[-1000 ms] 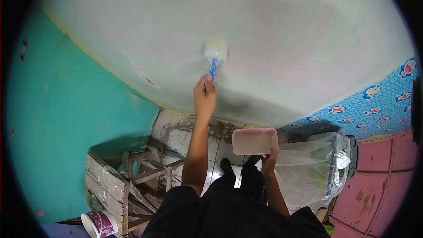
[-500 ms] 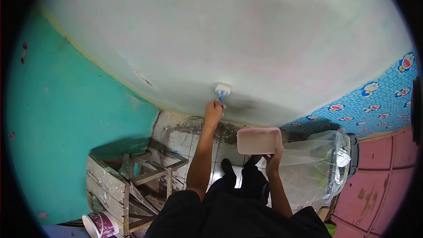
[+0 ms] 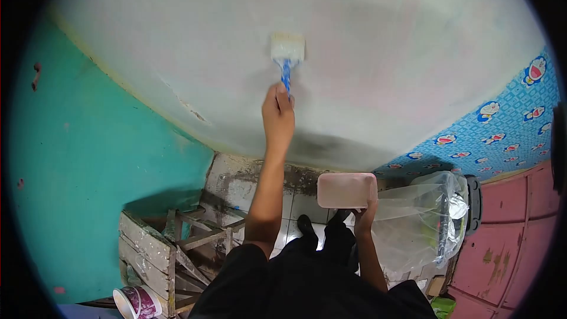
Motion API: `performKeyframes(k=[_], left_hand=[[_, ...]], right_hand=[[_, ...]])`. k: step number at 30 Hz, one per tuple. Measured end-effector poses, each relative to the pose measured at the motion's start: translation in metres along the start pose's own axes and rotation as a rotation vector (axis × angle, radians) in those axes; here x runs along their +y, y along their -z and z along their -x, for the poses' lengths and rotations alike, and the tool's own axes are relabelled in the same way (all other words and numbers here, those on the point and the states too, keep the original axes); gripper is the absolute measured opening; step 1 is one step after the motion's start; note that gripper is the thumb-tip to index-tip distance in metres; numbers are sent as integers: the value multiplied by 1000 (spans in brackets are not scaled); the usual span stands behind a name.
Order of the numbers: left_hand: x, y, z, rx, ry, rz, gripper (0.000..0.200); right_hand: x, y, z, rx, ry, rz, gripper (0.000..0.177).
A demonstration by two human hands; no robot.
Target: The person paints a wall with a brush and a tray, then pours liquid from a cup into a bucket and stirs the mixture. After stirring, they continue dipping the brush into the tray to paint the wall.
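My left hand point(image 3: 278, 117) is raised in front of the pale wall point(image 3: 366, 41), its fingers closed around the blue handle of a paintbrush point(image 3: 287, 53). The wide whitish bristles point up and lie against the wall surface. Lower down on the right, my right hand point(image 3: 366, 215) grips the near right corner of a pink rectangular tub point(image 3: 347, 190). The tub is held level above the floor, with something pale inside it.
A paint-spattered wooden stool point(image 3: 144, 248) lies at lower left beside a white and purple bucket point(image 3: 137, 303). The teal wall point(image 3: 88, 171) rises behind them. Clear plastic point(image 3: 407, 224) covers things at right, near the blue patterned wall point(image 3: 502, 136) and pink panels point(image 3: 502, 212).
My left hand has moved up the wall with the brush, which appears larger and slightly further left. My right hand and the tub have stayed nearly in place.
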State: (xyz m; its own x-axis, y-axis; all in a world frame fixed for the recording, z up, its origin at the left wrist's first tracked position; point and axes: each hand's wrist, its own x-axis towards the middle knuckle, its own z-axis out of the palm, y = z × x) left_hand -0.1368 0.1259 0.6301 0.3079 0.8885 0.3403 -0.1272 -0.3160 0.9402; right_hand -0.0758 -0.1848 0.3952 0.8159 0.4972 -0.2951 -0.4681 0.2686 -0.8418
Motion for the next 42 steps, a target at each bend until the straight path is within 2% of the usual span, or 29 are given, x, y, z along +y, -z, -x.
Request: performKeyframes(k=[2,4,7,11,13,14,15,19,23,27,29,32,35,37,39,42], left_hand=[[-65,-11,22,44,-8,-27,30],[-111,-18,53,11,105,-69,30],[-197,-28,100,8,146,-135,31],[-301,-17,153,-2,124,-388,32],[-345,-5,169,-47,335,-470,34],[-346,1,171,-70,442,-510,36],[-347,5,169,-69,445,-476,37],[-249,19,104,-116,414,-329,43],[-87,28,41,-8,310,-227,44],[65,24,8,154,102,-33,37],[102,20,-9,117,3,28,34],[59,11,-31,102,-91,25,34],[-37,12,-9,125,-160,-185,31],[-104,15,27,126,56,-96,35],[-196,30,61,107,77,-309,33],[-323,41,114,114,148,-388,33]], right_hand=[[-2,4,-2,-1,-3,1,55],[-2,8,0,66,-13,30,54],[0,19,4,131,-68,114,60],[0,28,2,205,-46,112,51],[-2,31,4,209,-66,81,48],[-2,32,6,198,-58,73,48],[-2,34,7,186,-48,65,49],[2,38,5,183,-85,46,52],[6,36,2,144,-93,64,54],[5,27,-6,84,-115,81,54],[2,25,2,87,-127,99,54],[-3,22,-2,57,-130,95,54],[8,38,-3,18,-170,47,55],[6,41,0,4,-193,42,56],[13,50,-5,-11,-242,25,54],[24,62,-14,-9,-267,26,51]])
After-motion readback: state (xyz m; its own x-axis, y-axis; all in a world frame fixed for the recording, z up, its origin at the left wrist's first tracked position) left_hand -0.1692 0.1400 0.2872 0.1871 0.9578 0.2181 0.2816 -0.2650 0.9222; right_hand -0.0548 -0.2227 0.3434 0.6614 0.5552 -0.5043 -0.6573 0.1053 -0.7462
